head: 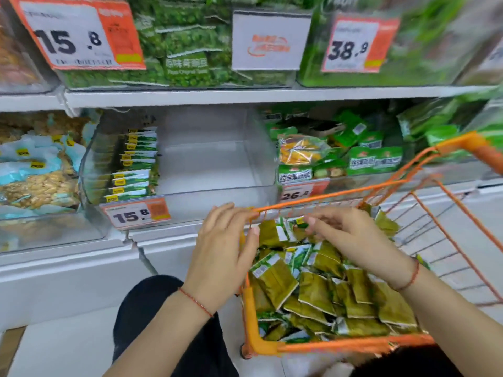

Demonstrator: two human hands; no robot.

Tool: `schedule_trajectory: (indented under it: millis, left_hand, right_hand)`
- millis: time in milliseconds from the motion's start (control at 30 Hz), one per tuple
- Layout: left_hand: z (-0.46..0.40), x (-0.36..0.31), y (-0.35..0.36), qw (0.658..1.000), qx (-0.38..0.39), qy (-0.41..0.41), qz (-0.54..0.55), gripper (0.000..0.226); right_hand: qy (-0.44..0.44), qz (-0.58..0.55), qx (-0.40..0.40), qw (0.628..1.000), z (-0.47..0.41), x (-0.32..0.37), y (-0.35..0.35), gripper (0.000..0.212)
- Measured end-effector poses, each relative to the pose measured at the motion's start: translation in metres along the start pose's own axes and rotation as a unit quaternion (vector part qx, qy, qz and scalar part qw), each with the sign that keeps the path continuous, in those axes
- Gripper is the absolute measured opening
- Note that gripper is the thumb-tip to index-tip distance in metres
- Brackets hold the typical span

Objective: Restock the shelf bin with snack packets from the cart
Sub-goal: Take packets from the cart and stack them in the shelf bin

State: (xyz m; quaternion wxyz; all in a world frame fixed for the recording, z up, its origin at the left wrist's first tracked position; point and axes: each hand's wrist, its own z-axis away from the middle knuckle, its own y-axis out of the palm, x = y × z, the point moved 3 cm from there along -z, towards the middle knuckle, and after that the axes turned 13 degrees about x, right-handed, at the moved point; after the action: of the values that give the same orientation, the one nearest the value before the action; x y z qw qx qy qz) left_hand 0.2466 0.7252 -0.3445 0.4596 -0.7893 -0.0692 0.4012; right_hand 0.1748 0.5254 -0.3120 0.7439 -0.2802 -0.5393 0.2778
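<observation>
- The right hand [345, 235] reaches into the far left corner of the cart [337, 345], fingers curled down among the snack packets [315, 292]; whether they have actually closed on a packet is hidden by the knuckles and by blur.
- The left hand [226, 246] is at the cart's far left corner, fingers fairly straight, fingertips at the orange rim and thumb beside a packet; it grips nothing that I can make out.
- The olive-green packets lie in a loose heap filling the cart's near and left part; the cart's near edge is blurred and its right side cut off.
- Beyond the hands, the clear shelf bin [217, 159] holds one upright row of matching packets [136, 164] against its left wall.
- A price tag [136, 214] reading 15.8 sits at the bin's front.
- The neighbouring bins hold pale snacks on the left and green bags on the right, their print too smeared to read.
</observation>
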Motion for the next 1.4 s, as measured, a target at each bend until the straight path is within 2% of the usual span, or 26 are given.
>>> schedule_trajectory:
  millis: [133,200,267,333,400,433,500,533,633,700,767,833,900,967,1033,1100,1167,1300,1400]
  left_hand:
    - [-0.015,-0.018,0.031,0.992,0.074,0.031,-0.099,0.033]
    - [-0.024,-0.025,0.042,0.981,0.125,0.005,-0.146,0.032]
    - [-0.031,-0.025,0.055,0.964,0.202,-0.047,-0.169,0.044]
    - [-0.035,-0.027,0.063,0.946,0.232,-0.082,-0.211,0.055]
    - [-0.038,-0.028,0.07,0.938,0.225,-0.092,-0.249,0.058]
    - [-0.038,-0.028,0.073,0.935,0.221,-0.094,-0.262,0.06]
    - [-0.035,-0.029,0.077,0.933,0.219,-0.099,-0.268,0.063]
    - [-0.034,-0.031,0.077,0.933,0.219,-0.103,-0.266,0.065]
    - [-0.035,-0.042,0.074,0.954,0.176,-0.06,-0.233,0.061]
    - [-0.035,-0.062,0.075,0.965,0.194,-0.026,-0.176,0.048]
    - [-0.035,-0.082,0.085,0.974,0.215,0.021,-0.075,0.041]
    - [-0.032,-0.105,0.097,0.957,0.281,0.066,-0.015,0.044]
    - [-0.029,-0.118,0.106,0.944,0.315,0.103,0.002,0.05]
    - [-0.028,-0.12,0.112,0.939,0.328,0.106,-0.001,0.053]
    - [-0.026,-0.117,0.12,0.934,0.343,0.103,-0.001,0.057]
    - [-0.026,-0.116,0.127,0.933,0.345,0.099,-0.004,0.059]
    - [-0.026,-0.114,0.128,0.943,0.318,0.096,0.004,0.055]
    - [-0.026,-0.107,0.118,0.964,0.244,0.073,0.076,0.03]
    - [-0.035,-0.089,0.107,0.972,0.127,-0.037,0.192,0.019]
  right_hand:
    - [0.061,0.046,-0.066,0.995,0.036,-0.056,-0.016,0.012]
    - [0.09,0.087,-0.105,0.987,0.051,-0.075,-0.024,0.019]
    - [0.117,0.112,-0.14,0.977,0.061,-0.089,-0.033,0.027]
    - [0.136,0.147,-0.134,0.971,0.064,-0.099,-0.039,0.044]
    - [0.146,0.158,-0.101,0.971,0.061,-0.104,-0.041,0.053]
    - [0.147,0.148,-0.089,0.974,0.058,-0.104,-0.041,0.049]
    - [0.149,0.135,-0.094,0.975,0.055,-0.097,-0.042,0.026]
    - [0.162,0.151,-0.089,0.971,0.053,-0.094,-0.041,0.023]
    - [0.204,0.265,-0.023,0.942,0.045,-0.086,-0.029,0.053]
    - [0.209,0.288,0.001,0.934,0.036,-0.084,-0.021,0.066]
    - [0.208,0.274,0.008,0.939,0.029,-0.084,-0.018,0.068]
    - [0.2,0.257,0.003,0.945,0.025,-0.087,-0.018,0.06]
    - [0.194,0.221,-0.023,0.955,0.03,-0.094,-0.021,0.044]
    - [0.187,0.138,-0.082,0.969,0.04,-0.106,-0.029,0.037]
    - [0.17,-0.031,-0.135,0.976,0.051,-0.118,-0.037,0.042]
    - [0.14,-0.226,-0.156,0.951,0.058,-0.122,-0.037,0.052]
    - [0.122,-0.338,-0.172,0.917,0.06,-0.122,-0.035,0.055]
    - [0.095,-0.408,-0.179,0.89,0.059,-0.125,-0.031,0.049]
    - [0.085,-0.443,-0.156,0.879,0.061,-0.126,-0.03,0.058]
